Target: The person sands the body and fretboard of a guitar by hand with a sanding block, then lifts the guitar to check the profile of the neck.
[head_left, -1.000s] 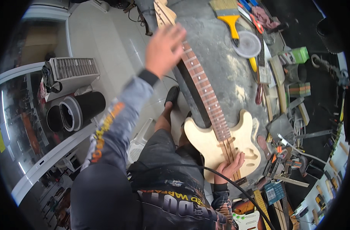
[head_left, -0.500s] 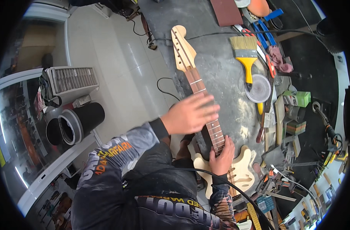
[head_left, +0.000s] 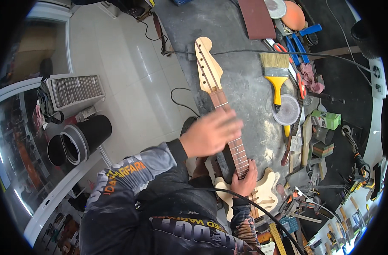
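An unfinished electric guitar lies with its pale wooden headstock away from me and its dark fretboard running back toward my lap. Its bare cream-coloured body rests by the bench edge, partly covered by my right forearm and a black cable. Around the neck, close to the body, my right hand is closed. My left hand is over the middle of the fretboard, its fingers smeared by motion; whether they touch the frets or hold anything is unclear.
Dust marks the grey bench. To the right are a yellow-handled paintbrush, a round clear container, red-handled scissors and a dark red sheet. A black cable crosses beyond the headstock. A black bin stands left.
The guitar and bench sit slightly lower in the picture. My left hand stays over the fretboard, its fingers more blurred, while my right hand keeps its hold on the neck.
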Demonstrator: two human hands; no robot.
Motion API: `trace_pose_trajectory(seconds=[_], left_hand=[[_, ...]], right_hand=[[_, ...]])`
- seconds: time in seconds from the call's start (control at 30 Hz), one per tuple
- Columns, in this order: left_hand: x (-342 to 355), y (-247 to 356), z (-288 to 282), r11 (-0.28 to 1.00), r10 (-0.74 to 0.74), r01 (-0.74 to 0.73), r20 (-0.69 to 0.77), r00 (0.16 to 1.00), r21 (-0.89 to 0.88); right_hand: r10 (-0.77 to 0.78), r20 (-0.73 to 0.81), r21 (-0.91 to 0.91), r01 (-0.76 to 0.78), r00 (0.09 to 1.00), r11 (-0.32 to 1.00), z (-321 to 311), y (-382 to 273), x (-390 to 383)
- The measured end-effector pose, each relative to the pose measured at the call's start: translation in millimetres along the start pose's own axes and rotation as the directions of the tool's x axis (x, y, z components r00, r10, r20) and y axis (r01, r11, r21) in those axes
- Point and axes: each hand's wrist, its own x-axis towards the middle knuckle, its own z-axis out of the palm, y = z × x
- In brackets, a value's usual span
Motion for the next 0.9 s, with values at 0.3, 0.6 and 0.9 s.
trace_pose_trajectory(seconds=[0.3,0.6,0.9], left_hand=[[10,19,15,0.997,0.069,-0.07,-0.022,0.997,-0.028],[-8,13,8,0.996,0.009,-0.017,-0.088,0.996,-0.09],[-11,7,8,0.993,0.033,-0.045,-0.105,0.994,-0.112]], right_hand=[[0.01,-0.012,-0.006,-0.01,1.0,1.0,2,0,-1],[0.025,-0.018,0.006,-0.025,1.0,1.0,2,0,-1],[-0.005,-0.053,-0.02,0.004,0.999,1.0,1,-6,2]])
